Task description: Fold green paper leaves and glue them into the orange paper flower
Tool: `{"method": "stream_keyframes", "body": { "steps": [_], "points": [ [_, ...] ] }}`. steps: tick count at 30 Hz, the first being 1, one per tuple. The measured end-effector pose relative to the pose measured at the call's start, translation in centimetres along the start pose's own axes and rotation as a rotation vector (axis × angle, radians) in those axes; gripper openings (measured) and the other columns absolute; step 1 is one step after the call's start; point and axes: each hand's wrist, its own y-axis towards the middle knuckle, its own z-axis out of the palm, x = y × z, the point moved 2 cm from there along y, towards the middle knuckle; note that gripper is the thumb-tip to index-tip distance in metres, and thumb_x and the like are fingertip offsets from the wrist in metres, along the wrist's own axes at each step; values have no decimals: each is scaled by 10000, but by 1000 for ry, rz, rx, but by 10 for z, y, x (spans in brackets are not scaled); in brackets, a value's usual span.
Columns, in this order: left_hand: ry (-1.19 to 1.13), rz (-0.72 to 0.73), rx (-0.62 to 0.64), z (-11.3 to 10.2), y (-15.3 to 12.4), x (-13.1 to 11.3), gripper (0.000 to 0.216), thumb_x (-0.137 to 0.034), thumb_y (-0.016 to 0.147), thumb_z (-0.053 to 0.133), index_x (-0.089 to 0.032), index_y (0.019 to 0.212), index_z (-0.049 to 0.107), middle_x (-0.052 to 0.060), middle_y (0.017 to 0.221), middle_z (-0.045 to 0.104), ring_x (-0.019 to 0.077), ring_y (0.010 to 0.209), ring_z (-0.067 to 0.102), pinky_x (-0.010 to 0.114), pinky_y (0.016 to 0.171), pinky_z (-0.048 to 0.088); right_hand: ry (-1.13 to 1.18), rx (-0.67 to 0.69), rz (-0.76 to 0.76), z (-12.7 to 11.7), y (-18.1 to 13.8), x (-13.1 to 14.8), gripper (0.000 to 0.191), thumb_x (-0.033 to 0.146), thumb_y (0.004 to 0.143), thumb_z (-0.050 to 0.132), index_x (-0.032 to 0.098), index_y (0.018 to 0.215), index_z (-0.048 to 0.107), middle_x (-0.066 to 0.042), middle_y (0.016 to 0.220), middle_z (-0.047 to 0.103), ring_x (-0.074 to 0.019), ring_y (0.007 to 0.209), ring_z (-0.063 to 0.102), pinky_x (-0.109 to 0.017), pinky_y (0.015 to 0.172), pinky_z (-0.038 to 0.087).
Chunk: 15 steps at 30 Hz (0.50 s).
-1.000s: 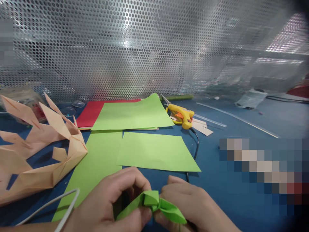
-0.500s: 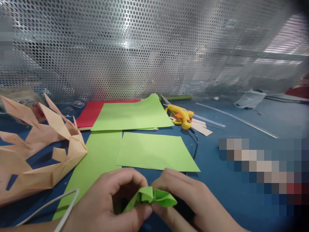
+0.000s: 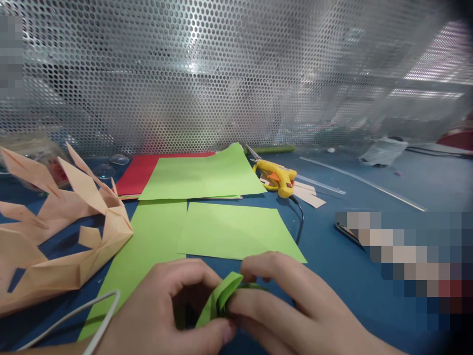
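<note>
A small folded piece of green paper (image 3: 218, 298) is held between both hands, low in the middle of the head view. My left hand (image 3: 166, 305) grips its left side, thumb in front and fingers curled behind. My right hand (image 3: 291, 301) pinches the other side, its fingers covering much of the fold. Just beyond the hands lies a flat green paper sheet (image 3: 240, 231). Left of that, a longer green strip (image 3: 158, 222) runs toward me beneath my left wrist.
A peach folded-paper ring (image 3: 92, 256) stands at left. Farther back are a red sheet (image 3: 136, 172) under a green sheet (image 3: 199, 177), a yellow glue gun (image 3: 279, 178), scissors (image 3: 253, 153), peach paper scraps (image 3: 310, 195) and clear sticks. A perforated metal screen (image 3: 207, 74) closes the back. The right side is pixelated.
My right hand has shifted over the folded green paper, its fingers now in front of the right part. The paper has turned, its left part tilting upward. My left hand stays nearly in place.
</note>
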Motion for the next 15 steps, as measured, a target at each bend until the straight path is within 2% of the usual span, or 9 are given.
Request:
{"method": "stream_keyframes", "body": {
  "steps": [4,9,12,15],
  "points": [
    [7,-72,22,1,-1,-3,176,-337,701,722,-214,781,624,-42,734,592,182,732,537,279,673,402,-54,9,5,1,3,3,182,387,969,626,279,872,736,-57,900,685,-176,773,672,-263,685,575],
    [148,-98,-14,1,-1,-4,110,-300,699,645,-221,736,578,-45,712,579,186,723,547,270,652,395,-56,23,11,5,0,4,190,304,998,593,254,846,695,-48,929,697,-173,793,682,-263,718,568],
    [235,-86,-36,2,-2,-3,111,-322,704,631,-227,745,591,-45,703,567,183,693,535,262,614,388,12,14,22,8,-3,3,215,254,1028,533,231,858,663,-49,969,700,-168,826,698,-253,732,570],
    [270,-92,-49,1,-1,-3,122,-347,712,606,-227,734,608,-31,698,579,193,695,549,269,614,401,158,15,78,12,-5,0,163,201,1011,543,233,885,641,-41,1006,679,-146,882,710,-209,752,571]
  ]
}}
